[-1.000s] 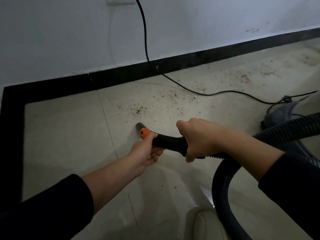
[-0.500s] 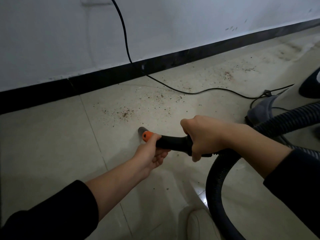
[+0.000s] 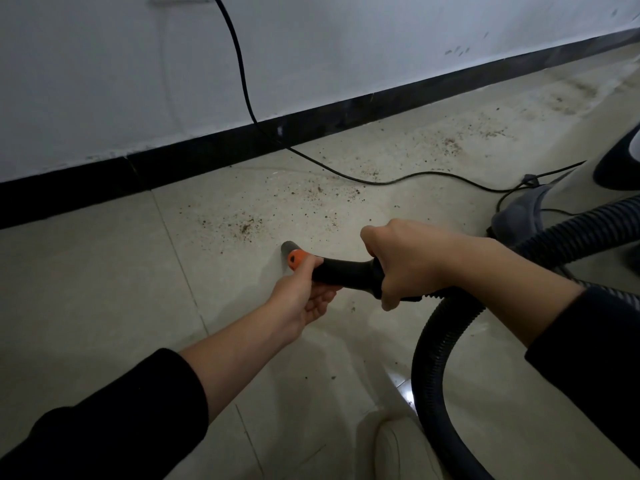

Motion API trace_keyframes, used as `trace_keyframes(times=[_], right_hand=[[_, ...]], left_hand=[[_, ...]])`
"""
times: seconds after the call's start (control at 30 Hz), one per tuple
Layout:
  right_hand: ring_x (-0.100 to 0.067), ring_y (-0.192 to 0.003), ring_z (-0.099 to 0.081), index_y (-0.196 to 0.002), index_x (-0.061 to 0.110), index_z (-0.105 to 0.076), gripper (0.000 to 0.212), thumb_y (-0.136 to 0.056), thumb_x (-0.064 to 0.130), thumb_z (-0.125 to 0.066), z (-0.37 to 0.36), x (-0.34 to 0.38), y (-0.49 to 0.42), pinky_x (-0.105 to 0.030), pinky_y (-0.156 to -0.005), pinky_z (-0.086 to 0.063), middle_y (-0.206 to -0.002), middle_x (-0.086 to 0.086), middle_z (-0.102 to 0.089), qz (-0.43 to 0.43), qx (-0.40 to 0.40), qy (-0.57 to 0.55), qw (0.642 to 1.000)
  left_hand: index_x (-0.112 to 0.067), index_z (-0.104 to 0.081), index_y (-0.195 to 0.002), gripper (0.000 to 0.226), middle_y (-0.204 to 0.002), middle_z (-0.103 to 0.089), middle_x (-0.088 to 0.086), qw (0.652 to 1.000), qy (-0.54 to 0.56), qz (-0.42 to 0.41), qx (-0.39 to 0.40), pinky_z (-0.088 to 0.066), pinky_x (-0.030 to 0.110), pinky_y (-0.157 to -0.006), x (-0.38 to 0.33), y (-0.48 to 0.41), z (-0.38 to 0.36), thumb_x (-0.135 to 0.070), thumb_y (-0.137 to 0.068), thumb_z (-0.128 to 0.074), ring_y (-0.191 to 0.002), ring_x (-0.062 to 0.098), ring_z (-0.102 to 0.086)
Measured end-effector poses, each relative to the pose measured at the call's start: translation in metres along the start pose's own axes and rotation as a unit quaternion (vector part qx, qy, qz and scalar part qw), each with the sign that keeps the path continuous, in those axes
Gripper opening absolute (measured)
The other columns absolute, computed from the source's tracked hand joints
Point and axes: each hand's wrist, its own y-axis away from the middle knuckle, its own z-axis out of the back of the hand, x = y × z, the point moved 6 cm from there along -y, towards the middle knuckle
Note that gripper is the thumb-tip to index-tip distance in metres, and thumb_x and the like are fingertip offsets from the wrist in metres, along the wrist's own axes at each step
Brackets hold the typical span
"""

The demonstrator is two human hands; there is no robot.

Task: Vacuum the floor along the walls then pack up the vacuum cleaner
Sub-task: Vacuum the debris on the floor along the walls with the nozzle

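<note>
1. Pale tiled floor [image 3: 104, 289] meets a white wall [image 3: 104, 81] at a black skirting [image 3: 207, 154]. A black cord [image 3: 242, 81] drops down the wall and trails right across the tiles.
2. Brown grit [image 3: 246, 226] is scattered between skirting and hands, thickest just ahead of the nozzle, with more patches further right along the wall.
3. Right hand [image 3: 405, 261]: fist clamped over the rear of the black handle [image 3: 346, 271], where the ribbed hose [image 3: 440, 341] joins.
4. Left hand [image 3: 304, 296]: palm up under the front of the handle, thumb over the top beside the orange collar [image 3: 295, 259], fingers loosely curled beneath.
5. Grey nozzle tip [image 3: 287, 247] pokes out past the collar, angled down and towards the wall, near the closest grit. Whether it touches the tile I cannot tell.
6. Hose loops down and back to the right. The grey vacuum body [image 3: 519, 209] sits on the floor at the right, partly behind the hose. A pale shoe [image 3: 398, 452] shows at the bottom edge.
7. Step in hand, as I judge it: vacuuming along the wall, well short of done, since grit lines much of the skirting. Packing up not begun.
8. Next move calls for pushing the tip forward into the nearest patch, then sweeping right beside the skirting, low to the tile and clear of the cord.
</note>
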Motion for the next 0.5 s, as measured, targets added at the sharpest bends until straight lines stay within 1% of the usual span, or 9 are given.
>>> trace_keyframes(times=[0.3, 0.5], right_hand=[[-0.012, -0.067, -0.048, -0.097, 0.018, -0.043, 0.055, -0.066, 0.037, -0.085, 0.003, 0.018, -0.009, -0.026, -0.049, -0.035, -0.081, 0.002, -0.047, 0.028, -0.005, 0.003, 1.000], [-0.012, -0.069, -0.049, -0.095, 0.019, -0.043, 0.056, -0.064, 0.038, -0.086, 0.005, 0.034, -0.019, -0.028, -0.055, -0.042, -0.082, 0.002, -0.048, 0.050, -0.007, 0.000, 0.999]], left_hand=[[-0.007, -0.061, -0.108, 0.038, -0.085, -0.074, 0.008, 1.000, 0.012, -0.008, -0.023, -0.048, 0.022, -0.057, -0.002, 0.001, 0.023, -0.041, -0.095, -0.052, -0.065, 0.011, -0.060], [-0.007, -0.062, -0.103, 0.036, -0.085, -0.073, 0.008, 0.999, 0.022, -0.012, -0.041, -0.046, 0.022, -0.055, -0.005, 0.005, 0.041, -0.041, -0.095, -0.052, -0.062, 0.011, -0.059]])
